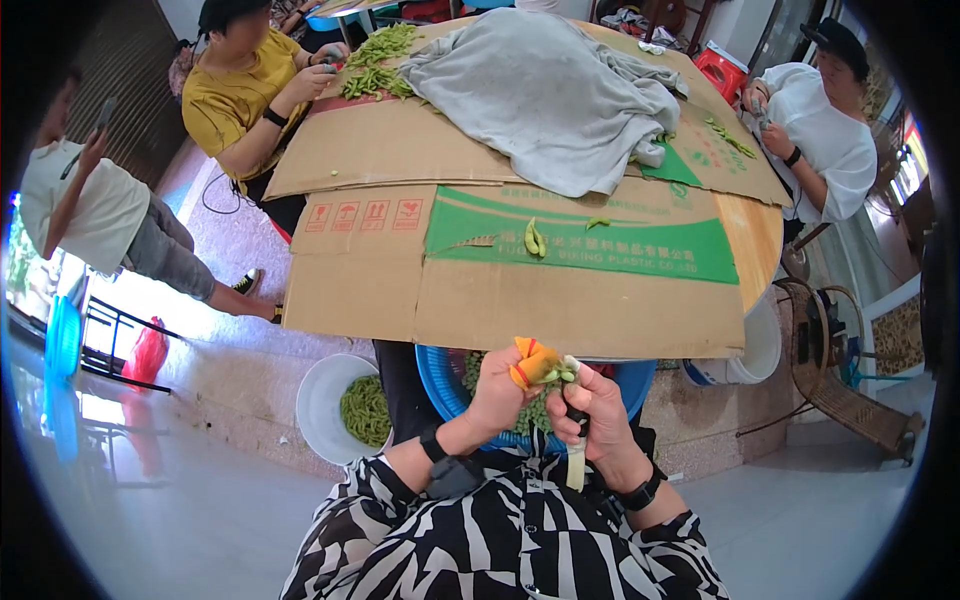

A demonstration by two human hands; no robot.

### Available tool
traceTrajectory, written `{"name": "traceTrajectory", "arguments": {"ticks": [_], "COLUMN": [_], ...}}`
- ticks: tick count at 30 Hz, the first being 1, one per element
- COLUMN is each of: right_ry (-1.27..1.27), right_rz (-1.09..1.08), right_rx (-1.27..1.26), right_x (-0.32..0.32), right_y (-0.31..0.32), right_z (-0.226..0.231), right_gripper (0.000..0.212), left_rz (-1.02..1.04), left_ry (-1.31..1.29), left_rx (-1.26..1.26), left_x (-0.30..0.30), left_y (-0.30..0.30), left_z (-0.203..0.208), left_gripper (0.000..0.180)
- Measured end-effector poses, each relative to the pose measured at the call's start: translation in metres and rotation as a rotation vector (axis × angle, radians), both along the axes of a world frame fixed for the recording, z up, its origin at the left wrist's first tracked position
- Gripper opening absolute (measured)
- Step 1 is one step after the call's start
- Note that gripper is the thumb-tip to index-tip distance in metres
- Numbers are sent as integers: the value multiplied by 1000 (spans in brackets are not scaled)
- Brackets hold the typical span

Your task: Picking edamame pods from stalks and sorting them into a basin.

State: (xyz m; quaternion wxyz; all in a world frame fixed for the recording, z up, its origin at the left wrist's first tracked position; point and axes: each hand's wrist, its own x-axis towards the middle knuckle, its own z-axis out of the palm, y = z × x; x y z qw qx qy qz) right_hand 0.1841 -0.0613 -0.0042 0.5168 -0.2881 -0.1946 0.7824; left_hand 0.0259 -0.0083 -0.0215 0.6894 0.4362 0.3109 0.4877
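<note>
Over a blue basin (432, 378), my hands meet close in front of my body. My left hand (497, 392), with an orange cover banded in red on its fingers, pinches a green bean pod (562, 374). My right hand (598, 408) presses at the same pod with thumb and fingers closed. Something slim, black above and pale below (576, 466), lies along the right palm; its kind is unclear. Shelled green beans (528, 432) fill the basin, partly hidden by my hands. A couple of pods (535, 238) lie on the cardboard (580, 315) ahead.
A grey cloth (550, 95) covers a mound on the table. Pods are heaped (375, 65) beside a person in yellow (225, 100); another person in white (825, 130) sits right. A white bucket of pods (325, 385) stands left, another bucket (760, 340) right. Someone (130, 200) stands holding a phone.
</note>
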Motion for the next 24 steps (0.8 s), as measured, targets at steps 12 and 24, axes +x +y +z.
{"name": "traceTrajectory", "arguments": {"ticks": [12,24], "right_ry": [-898,-1240], "right_rz": [-170,-281], "right_rx": [347,684], "right_x": [4,1], "right_y": [-3,-7], "right_z": [-29,-33], "right_gripper": [20,19], "left_rz": [-307,-204], "left_ry": [544,572], "left_rx": [199,126], "left_x": [-22,-26], "left_y": [-7,-15], "left_z": [-4,-17], "left_gripper": [12,17]}}
